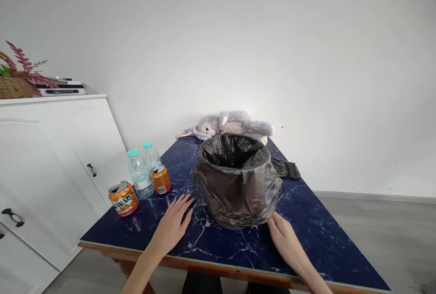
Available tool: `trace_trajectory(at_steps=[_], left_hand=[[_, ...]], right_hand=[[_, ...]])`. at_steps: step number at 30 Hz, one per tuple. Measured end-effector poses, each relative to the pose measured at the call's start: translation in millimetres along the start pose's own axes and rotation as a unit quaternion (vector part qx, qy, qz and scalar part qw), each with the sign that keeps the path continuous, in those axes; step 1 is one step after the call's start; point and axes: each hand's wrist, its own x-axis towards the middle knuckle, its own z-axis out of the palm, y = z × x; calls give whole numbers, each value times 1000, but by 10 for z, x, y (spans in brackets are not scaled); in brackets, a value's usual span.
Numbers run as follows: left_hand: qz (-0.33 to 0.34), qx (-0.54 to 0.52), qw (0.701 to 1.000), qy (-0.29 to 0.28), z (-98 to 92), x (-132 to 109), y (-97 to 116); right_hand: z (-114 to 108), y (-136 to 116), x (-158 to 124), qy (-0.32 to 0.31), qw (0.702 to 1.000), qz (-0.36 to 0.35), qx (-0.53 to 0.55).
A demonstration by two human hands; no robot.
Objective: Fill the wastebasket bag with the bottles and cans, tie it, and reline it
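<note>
In the head view, a round waste bin lined with a crinkled black plastic bag [238, 180] stood upright near the middle of the dark blue, white-veined marble table [323, 235], its open mouth facing up and a loose flap of bag trailing off its far right side.

The left hand [173, 226] lay palm down on the tabletop just left of the bin's foot. Its fingers were spread and flat, holding nothing, and the fingertips were close to the plastic but apart from it.

The right hand [284, 235] was the nearer one. It sat at the bin's near right foot with its fingers stretched towards the plastic and meeting its lower edge. Whether they pinched the film could not be told. The bin thus lay between the two hands and slightly farther away than both.

Farther left stood two orange drink cans [123, 198] and two clear water bottles with teal caps [139, 173]. A grey plush toy [231, 123] lay at the table's far edge, behind the bin. A white cabinet [51, 162] stood beside the table on the left.
</note>
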Motion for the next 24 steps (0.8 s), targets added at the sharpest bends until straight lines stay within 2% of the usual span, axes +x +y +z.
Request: trace_trajectory(at_steps=[2, 6, 15, 18, 21, 24], left_hand=[[-1, -2, 1000, 0, 5, 3, -1], [-4, -6, 1000, 4, -16, 4, 19], [-4, -8, 1000, 9, -57, -10, 22], [0, 1, 1000, 19, -111, -17, 91], [38, 8, 997, 67, -313, -5, 243], [82, 25, 980, 177, -733, 98, 394]], right_hand=[[-1, -29, -21, -11, 1000, -17, -19], [1, -28, -33, 12, 998, -37, -48], [-49, -1, -17, 34, 999, -11, -42], [-47, 6, -7, 37, 999, -14, -32], [-42, 9, 0, 40, 999, -21, -29], [-41, 18, -4, 37, 998, -19, -39]])
